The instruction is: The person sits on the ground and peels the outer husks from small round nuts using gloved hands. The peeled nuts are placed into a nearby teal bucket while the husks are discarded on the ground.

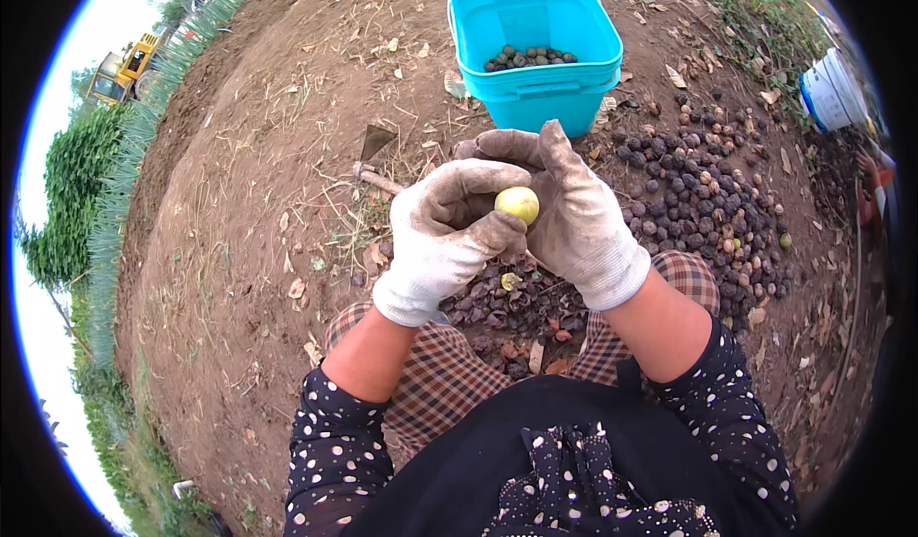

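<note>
Both my hands wear white knit gloves with soiled fingers. My left hand (452,228) pinches a small round yellow-green nut or fruit (517,205) between thumb and fingers. Right beside it, my right hand (566,207) is cupped with its fingers raised; whether it touches the nut is hard to tell. Under the hands, dark peeled husks (502,300) lie on the soil between my knees, with one yellow-green husk piece (510,281) among them. Beyond the hands stands a turquoise plastic bucket (549,96) holding a layer of brown nuts (527,58).
To the right spreads a heap of dark and tan nuts (703,214). A hoe-like tool (376,176) with a wooden handle lies left of my hands. A white bucket (835,92) and another person's hand (869,167) are at the far right. A yellow machine (125,71) stands far left.
</note>
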{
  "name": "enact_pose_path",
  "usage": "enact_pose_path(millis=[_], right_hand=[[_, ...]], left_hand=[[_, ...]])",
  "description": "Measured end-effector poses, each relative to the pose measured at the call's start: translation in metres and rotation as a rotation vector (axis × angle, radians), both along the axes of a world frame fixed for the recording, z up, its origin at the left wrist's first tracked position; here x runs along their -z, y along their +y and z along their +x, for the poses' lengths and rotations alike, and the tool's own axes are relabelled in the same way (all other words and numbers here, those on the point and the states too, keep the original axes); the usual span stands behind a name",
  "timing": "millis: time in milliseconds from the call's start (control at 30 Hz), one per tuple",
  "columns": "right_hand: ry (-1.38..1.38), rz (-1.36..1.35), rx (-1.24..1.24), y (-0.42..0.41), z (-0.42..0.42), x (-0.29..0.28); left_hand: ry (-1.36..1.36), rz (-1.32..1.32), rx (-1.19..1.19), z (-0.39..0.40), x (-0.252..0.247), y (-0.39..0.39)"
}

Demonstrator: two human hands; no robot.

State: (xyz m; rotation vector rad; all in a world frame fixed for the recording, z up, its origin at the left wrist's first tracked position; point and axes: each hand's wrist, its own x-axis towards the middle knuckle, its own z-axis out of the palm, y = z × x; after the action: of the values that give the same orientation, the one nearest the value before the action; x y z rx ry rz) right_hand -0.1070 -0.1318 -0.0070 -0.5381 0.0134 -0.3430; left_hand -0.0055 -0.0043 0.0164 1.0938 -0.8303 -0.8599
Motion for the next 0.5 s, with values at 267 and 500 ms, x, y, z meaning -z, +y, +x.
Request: enact_pose_path(millis=[267, 500], right_hand=[[0.145, -0.239, 0.269, 0.026, -0.003, 0.0], [0.076, -0.321, 0.239, 0.027, -0.004, -0.016]], left_hand=[[0.072, 0.071, -0.009, -0.003, 0.008, -0.004], [0.178, -0.014, 0.032, 0.001, 0.016, -0.006]])
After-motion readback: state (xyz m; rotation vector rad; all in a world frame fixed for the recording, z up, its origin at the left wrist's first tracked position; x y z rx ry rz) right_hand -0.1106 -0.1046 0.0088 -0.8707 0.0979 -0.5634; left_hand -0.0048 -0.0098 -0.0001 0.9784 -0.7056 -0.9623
